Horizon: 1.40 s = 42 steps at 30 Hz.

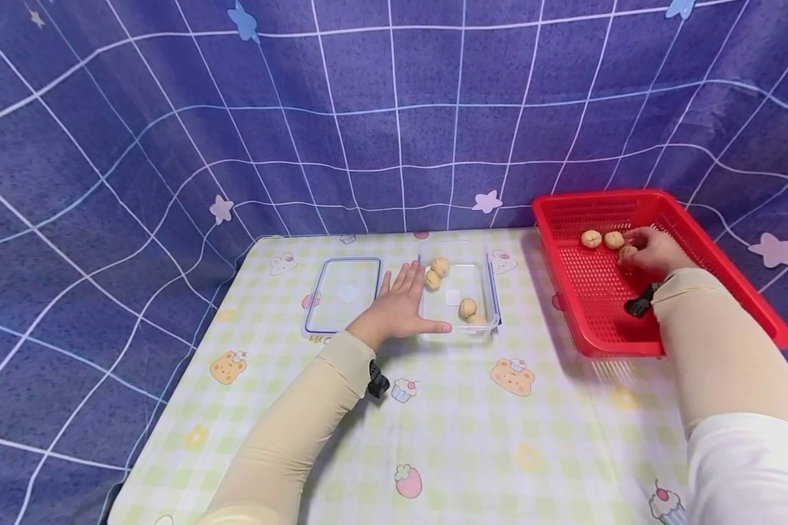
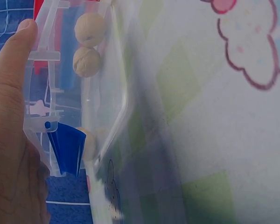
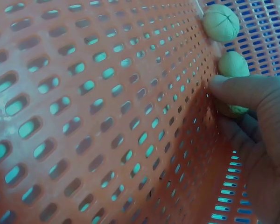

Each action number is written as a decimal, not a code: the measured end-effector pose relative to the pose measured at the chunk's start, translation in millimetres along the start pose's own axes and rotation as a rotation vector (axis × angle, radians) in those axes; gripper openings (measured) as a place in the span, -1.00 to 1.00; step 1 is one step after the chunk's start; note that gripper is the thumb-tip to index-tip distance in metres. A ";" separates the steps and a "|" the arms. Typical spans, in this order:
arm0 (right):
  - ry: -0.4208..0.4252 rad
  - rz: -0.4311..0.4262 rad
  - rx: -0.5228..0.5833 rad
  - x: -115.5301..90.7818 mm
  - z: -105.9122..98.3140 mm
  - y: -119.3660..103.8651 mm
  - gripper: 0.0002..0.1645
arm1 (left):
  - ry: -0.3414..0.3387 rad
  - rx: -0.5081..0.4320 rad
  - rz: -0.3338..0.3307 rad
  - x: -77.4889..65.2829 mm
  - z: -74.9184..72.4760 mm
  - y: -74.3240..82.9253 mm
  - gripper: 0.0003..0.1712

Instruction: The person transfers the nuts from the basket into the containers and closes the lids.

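My left hand [image 1: 400, 302] lies with straight, spread fingers against the left side of a clear plastic container [image 1: 494, 292], its thumb along the front rim. Two walnuts [image 1: 440, 267] sit at the container's back left and two more at its front right. Over in a red perforated basket [image 1: 600, 321], my right hand [image 1: 659, 251] pinches a walnut [image 3: 233, 110] between thumb and fingers, which partly cover it. Beside that one, two other walnuts [image 1: 592, 238] rest on the basket floor. In the left wrist view, a blue locking flap [image 2: 69, 148] hangs from the container's side.
A clear lid [image 1: 341, 292] with a blue seal lies flat left of the container. Everything stands on a table with a checked, cartoon-printed cloth [image 1: 460, 423]. Behind it hangs a blue curtain [image 1: 368, 138] with a white grid and stars.
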State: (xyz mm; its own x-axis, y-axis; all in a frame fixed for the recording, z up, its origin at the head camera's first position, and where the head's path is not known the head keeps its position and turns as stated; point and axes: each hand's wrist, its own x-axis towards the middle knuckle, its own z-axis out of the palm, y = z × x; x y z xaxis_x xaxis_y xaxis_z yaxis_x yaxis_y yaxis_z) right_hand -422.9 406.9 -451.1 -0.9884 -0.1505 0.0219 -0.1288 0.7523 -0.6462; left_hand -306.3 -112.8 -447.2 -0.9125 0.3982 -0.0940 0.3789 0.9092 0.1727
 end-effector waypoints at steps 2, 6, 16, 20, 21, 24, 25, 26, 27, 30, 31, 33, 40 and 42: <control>0.002 0.004 -0.028 -1.3 0.3 -0.2 -0.29 | -0.003 0.011 0.001 0.6 1.0 -0.1 0.57; 0.022 0.014 -0.034 -2.8 0.2 -0.3 -0.38 | -0.005 0.019 -0.001 1.3 1.9 0.0 0.57; -0.013 0.035 -0.020 -3.4 -6.4 0.1 -0.41 | -0.007 0.016 -0.002 1.2 1.2 0.2 0.56; -0.006 0.019 -0.019 -3.6 -10.8 -2.5 -0.39 | -0.007 0.019 -0.004 0.6 0.6 0.8 0.56; -0.004 0.017 -0.016 -3.2 -11.5 -3.3 -0.39 | -0.006 0.019 -0.004 0.4 0.4 1.0 0.56; 0.012 0.018 -0.016 -2.2 -12.3 -6.8 -0.36 | -0.008 0.014 -0.005 -0.4 -0.3 1.4 0.57; 0.017 0.014 -0.018 -1.8 -12.3 -7.9 -0.36 | -0.007 0.012 -0.005 -0.7 -0.5 1.4 0.57; 0.019 0.009 -0.018 -1.4 -12.3 -8.9 -0.37 | -0.007 0.011 -0.005 -0.9 -0.7 1.5 0.57; 0.019 0.002 -0.010 -0.6 -12.5 -9.6 -0.37 | -0.007 0.010 -0.005 -0.9 -0.9 1.5 0.57; 0.030 -0.007 0.022 -0.1 -12.4 -10.8 -0.36 | -0.005 0.007 -0.003 -1.1 -0.2 1.6 0.56; 0.032 -0.011 0.037 0.1 -12.2 -11.6 -0.36 | -0.005 0.008 -0.002 -1.0 0.1 1.7 0.56; 0.038 -0.015 0.061 0.7 -11.8 -13.7 -0.37 | -0.004 0.004 -0.002 -1.0 0.2 1.7 0.56; 0.071 -0.032 0.110 -0.9 -10.2 -28.8 -0.43 | 0.007 0.001 -0.001 0.3 0.8 0.4 0.57; 0.084 -0.026 0.090 -1.2 -9.7 -32.3 -0.41 | 0.012 0.000 0.001 0.3 1.1 0.2 0.58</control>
State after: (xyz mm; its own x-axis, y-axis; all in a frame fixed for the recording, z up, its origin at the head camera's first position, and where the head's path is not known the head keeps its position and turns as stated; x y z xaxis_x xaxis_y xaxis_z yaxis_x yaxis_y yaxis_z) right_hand -418.4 389.0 -422.9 -0.9885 -0.1127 0.1009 -0.1508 0.6878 -0.7101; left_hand -306.2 -112.4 -448.2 -0.9137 0.3980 -0.0822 0.3802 0.9086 0.1728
